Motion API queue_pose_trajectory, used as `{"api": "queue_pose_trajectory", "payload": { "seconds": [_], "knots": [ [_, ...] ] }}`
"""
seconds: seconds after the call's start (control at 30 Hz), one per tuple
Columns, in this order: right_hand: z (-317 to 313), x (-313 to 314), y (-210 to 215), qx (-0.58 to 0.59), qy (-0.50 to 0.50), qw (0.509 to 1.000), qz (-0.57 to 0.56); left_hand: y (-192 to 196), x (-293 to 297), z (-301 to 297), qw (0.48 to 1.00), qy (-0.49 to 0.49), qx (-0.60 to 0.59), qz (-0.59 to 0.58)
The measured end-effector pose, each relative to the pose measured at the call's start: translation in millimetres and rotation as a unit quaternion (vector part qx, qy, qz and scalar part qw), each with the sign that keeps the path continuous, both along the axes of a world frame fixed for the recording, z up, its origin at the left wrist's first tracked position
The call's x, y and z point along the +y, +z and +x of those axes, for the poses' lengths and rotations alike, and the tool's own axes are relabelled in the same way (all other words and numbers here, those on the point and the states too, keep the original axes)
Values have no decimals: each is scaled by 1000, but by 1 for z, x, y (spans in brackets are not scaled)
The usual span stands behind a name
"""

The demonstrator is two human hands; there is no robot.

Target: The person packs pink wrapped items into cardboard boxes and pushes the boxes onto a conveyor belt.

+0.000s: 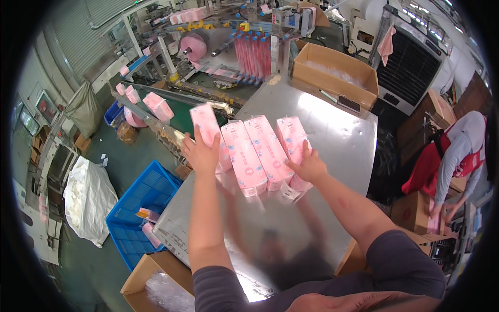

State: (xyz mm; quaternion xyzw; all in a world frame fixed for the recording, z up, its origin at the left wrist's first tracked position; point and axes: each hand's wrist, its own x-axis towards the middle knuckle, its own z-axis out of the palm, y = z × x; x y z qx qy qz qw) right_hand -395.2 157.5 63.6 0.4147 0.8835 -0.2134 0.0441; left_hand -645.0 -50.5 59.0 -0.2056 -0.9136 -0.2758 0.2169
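Pink plastic-wrapped packs, which look like tissue packs, stand side by side on a shiny metal table (338,135). My left hand (201,156) grips a tilted pink pack (206,120) at the left end of the row, thumb on one side and fingers on the other. Two long pink packs (244,158) (267,151) lie close together in the middle. At the right end, my right hand (309,167) has its thumb and fingers around the near part of another pink pack (292,136). Clear film ends stick out at the packs' near ends.
Left of the table runs a green conveyor (182,112) carrying more pink packs (157,106). A blue crate (138,190) and a cardboard box (136,273) stand below the table's left edge. Another cardboard box (332,86) sits at the back. A co-worker (462,145) handles a carton at right.
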Motion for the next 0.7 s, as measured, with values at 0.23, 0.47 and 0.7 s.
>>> {"api": "queue_pose_trajectory", "payload": {
  "seconds": [0.23, 0.47, 0.7],
  "knots": [
    [-21, 34, -14, 24, 40, 999, -18, -18, 10, 33, 953, -60, -285, -85],
    [82, 22, -12, 55, 127, 990, -3, 2, -23, 138, 928, -94, -329, -148],
    [266, -27, 14, 9, 70, 995, -72, 16, -59, 309, 885, -118, -410, -186]
  ]
}}
